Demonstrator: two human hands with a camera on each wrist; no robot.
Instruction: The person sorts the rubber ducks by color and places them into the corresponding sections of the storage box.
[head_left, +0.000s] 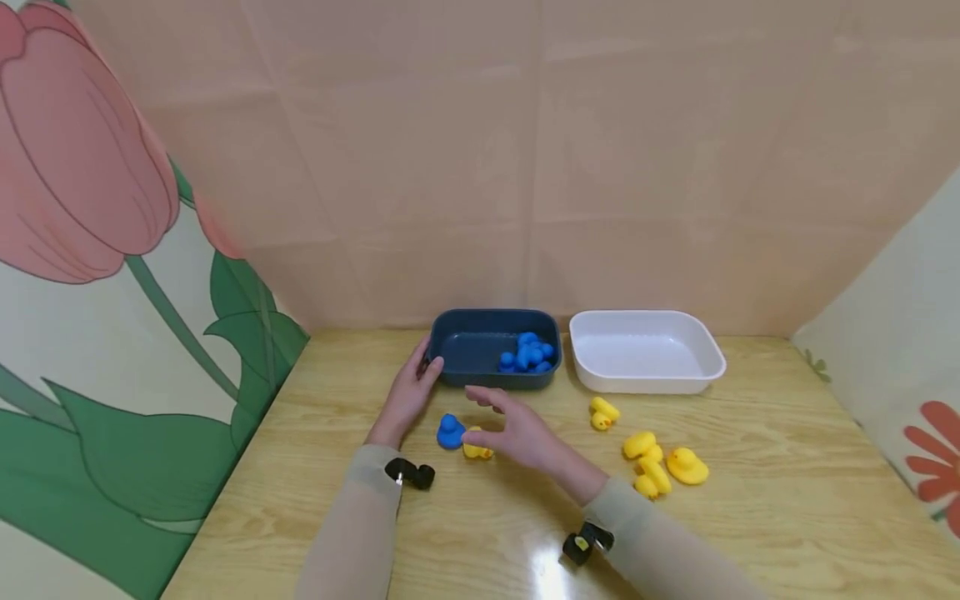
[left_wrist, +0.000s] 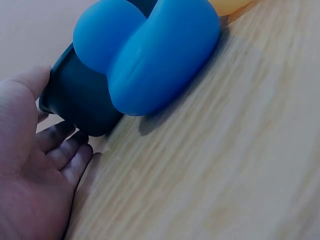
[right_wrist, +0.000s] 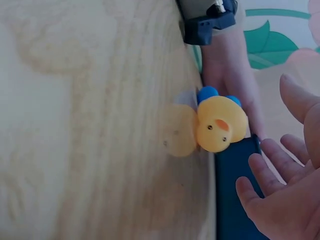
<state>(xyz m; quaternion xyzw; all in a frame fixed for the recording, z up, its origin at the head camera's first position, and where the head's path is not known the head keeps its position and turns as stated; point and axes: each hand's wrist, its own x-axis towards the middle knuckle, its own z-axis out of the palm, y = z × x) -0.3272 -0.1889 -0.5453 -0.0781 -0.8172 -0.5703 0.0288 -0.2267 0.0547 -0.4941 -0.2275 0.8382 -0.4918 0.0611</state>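
My left hand (head_left: 408,396) holds the left end of a dark blue tray (head_left: 476,352), thumb at its rim and fingers along the outer wall. Several blue rubber ducks (head_left: 528,353) lie in a heap at the right end of that tray. On the table in front of it sits a blue rubber duck (head_left: 450,432), large in the left wrist view. Right beside it is a yellow rubber duck (right_wrist: 220,125), partly hidden in the head view by my right hand (head_left: 525,433). That hand hovers with its fingers spread and nothing in them.
A white tray (head_left: 641,350) stands just right of the dark one, with the wall behind both. In front of it, several yellow rubber ducks (head_left: 687,467) are scattered on the wooden table (head_left: 787,467), some tipped over.
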